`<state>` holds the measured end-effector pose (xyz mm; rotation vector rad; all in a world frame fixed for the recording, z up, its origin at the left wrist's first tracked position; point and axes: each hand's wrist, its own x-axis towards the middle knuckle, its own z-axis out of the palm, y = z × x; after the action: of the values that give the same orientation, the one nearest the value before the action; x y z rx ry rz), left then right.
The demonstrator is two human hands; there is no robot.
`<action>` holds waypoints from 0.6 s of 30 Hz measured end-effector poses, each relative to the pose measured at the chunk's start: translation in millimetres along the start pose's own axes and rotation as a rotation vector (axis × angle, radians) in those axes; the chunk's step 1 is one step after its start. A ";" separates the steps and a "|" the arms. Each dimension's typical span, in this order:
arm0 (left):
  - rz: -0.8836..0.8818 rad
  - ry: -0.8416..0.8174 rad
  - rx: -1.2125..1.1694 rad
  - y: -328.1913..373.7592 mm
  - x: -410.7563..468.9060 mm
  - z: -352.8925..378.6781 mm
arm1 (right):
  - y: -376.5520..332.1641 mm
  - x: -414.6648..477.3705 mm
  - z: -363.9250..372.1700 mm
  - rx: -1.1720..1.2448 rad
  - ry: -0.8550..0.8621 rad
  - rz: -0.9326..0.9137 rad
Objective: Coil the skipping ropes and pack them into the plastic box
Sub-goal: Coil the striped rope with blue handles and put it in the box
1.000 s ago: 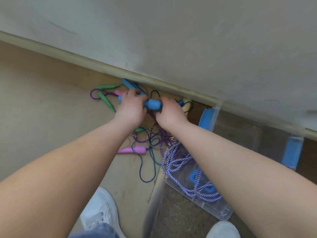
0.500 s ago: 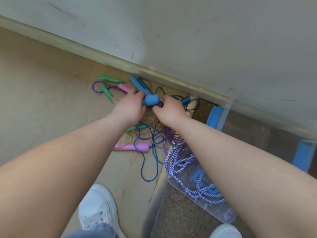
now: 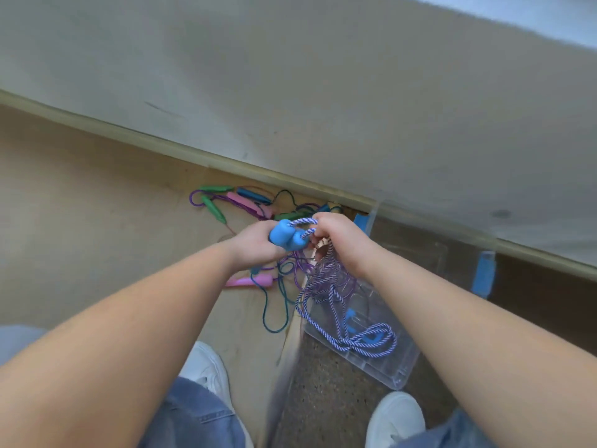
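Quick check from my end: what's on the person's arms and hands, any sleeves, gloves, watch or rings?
Nothing worn: the left hand and right hand are ungloved, and the left forearm and right forearm are uncovered to the picture's edge, with no sleeve, watch or band. No ring shows.

Pale wall point(image 3: 290, 76), beige floor point(image 3: 80, 205)

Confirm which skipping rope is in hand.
The purple-and-white twisted rope with light blue handles: left hand grips the handles, right hand holds its cord. Green handles and pink handles lie on the floor.
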<state>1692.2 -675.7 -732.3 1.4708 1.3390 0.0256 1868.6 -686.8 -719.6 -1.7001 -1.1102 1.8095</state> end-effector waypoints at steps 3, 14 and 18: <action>-0.042 0.000 -0.027 19.9 -20.3 11.7 | -1.2 -33.7 -9.6 0.144 0.001 -0.004; 0.059 0.188 0.257 63.5 -99.4 48.4 | -6.5 -133.6 -40.7 -0.366 0.242 -0.196; 0.060 0.134 0.344 82.4 -128.2 46.1 | -14.2 -160.2 -48.2 -0.579 0.351 -0.355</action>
<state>1731.4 -778.4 -617.2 1.8251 1.4580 -0.0718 1938.4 -787.5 -604.7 -1.8662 -1.7418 0.9770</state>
